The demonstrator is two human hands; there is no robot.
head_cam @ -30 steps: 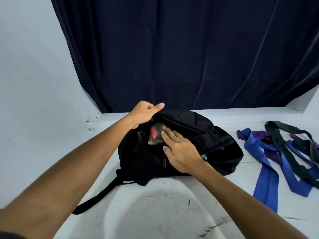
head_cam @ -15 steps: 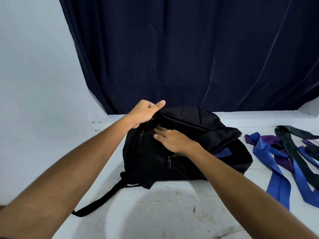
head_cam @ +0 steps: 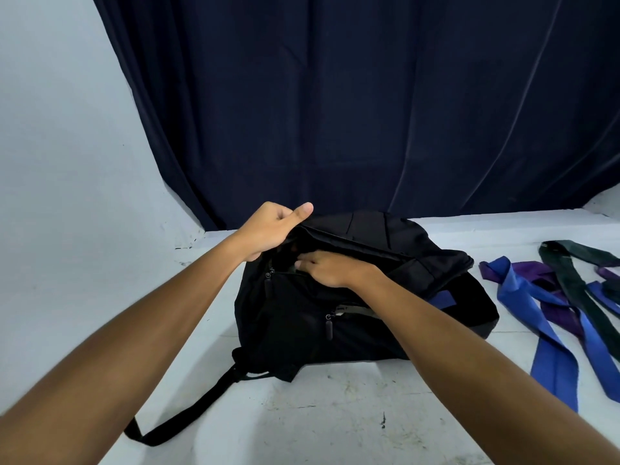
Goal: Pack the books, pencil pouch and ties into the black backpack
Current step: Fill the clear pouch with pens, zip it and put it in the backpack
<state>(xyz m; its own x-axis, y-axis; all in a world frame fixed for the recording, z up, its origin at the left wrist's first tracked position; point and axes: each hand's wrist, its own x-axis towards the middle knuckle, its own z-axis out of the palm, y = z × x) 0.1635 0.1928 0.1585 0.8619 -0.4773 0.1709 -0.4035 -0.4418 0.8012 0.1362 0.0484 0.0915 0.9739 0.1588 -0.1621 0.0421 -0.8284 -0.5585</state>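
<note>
right hand [head_cam: 330,268] pushed deeper into black backpack [head_cam: 352,310]; left hand [head_cam: 268,229] grips flap.

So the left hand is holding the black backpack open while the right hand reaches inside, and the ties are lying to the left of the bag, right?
Not quite. The head view shows the ties lying to the right of the black backpack, not the left. The rest holds: the left hand holds the opening up and the right hand reaches in.
</note>
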